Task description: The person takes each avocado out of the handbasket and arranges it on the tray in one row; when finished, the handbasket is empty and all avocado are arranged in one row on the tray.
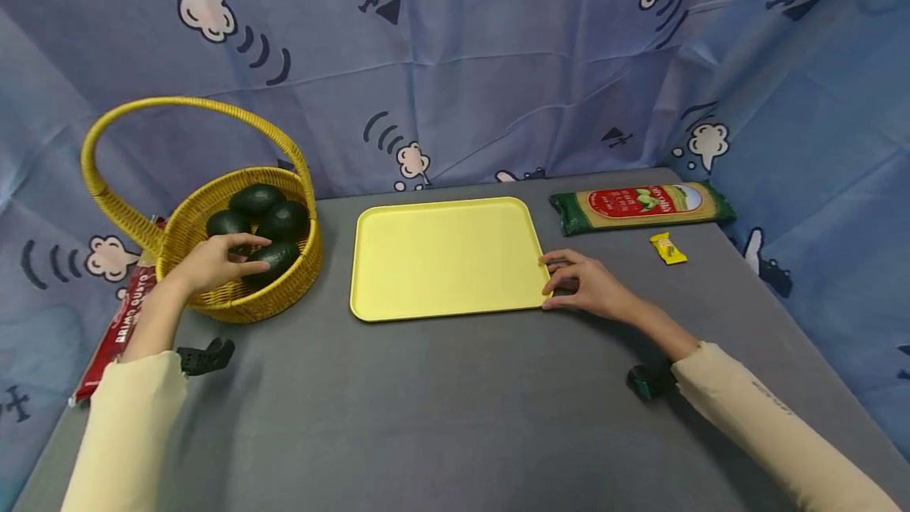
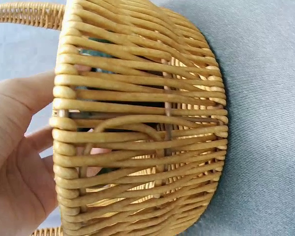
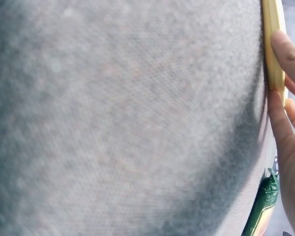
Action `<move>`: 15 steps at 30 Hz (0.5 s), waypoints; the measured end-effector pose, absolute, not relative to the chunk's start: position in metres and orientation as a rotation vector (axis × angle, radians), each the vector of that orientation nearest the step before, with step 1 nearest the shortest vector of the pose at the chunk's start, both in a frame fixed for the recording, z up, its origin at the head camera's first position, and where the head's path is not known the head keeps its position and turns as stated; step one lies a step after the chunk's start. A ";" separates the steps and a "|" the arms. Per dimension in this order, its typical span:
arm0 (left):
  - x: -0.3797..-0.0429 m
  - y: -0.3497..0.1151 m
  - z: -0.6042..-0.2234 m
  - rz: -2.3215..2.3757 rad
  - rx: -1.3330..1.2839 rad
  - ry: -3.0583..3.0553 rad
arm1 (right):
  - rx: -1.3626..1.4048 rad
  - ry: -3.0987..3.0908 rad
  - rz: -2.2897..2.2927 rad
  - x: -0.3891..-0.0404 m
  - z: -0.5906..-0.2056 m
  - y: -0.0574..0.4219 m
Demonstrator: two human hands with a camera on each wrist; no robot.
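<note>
The left hand (image 1: 216,265) pinched the nearest avocado (image 1: 276,261) inside the wicker basket (image 1: 304,279), how firmly the weave half hid; the right hand (image 1: 588,284) gripped the yellow tray (image 1: 441,259) by its right edge. Fingertips wrapped further round that smooth fruit seemed wise.

I see one dark green avocado (image 1: 280,261) at the fingertips of the left hand (image 1: 213,263), beside three others in an upright wicker basket (image 1: 284,293). The right hand (image 1: 592,286) holds a flat yellow tray's (image 1: 441,259) edge.
</note>
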State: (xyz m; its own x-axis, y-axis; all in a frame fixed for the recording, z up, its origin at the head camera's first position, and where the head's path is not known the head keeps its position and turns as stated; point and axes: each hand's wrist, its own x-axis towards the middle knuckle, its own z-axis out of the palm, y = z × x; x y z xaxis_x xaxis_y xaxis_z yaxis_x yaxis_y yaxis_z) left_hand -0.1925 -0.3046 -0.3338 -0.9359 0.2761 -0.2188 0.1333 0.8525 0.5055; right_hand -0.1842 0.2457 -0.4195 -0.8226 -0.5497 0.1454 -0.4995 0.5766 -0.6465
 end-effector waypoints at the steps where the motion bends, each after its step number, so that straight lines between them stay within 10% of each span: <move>1: -0.192 -0.305 -0.335 0.692 0.304 2.752 | -0.903 2.722 -1.084 -0.184 -0.420 0.245; 15: -0.193 -0.299 -0.342 0.591 0.267 2.700 | -0.869 2.707 -1.104 -0.182 -0.420 0.246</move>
State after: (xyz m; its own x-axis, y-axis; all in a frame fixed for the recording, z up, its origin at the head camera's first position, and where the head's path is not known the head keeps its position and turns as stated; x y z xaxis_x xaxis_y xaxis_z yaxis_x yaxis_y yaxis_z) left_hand -0.1928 -0.2994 -0.3422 -0.9162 0.2571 -0.3073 0.1052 0.8944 0.4348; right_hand -0.1824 0.2461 -0.4202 -0.8336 -0.5380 0.1247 -0.4719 0.5765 -0.6671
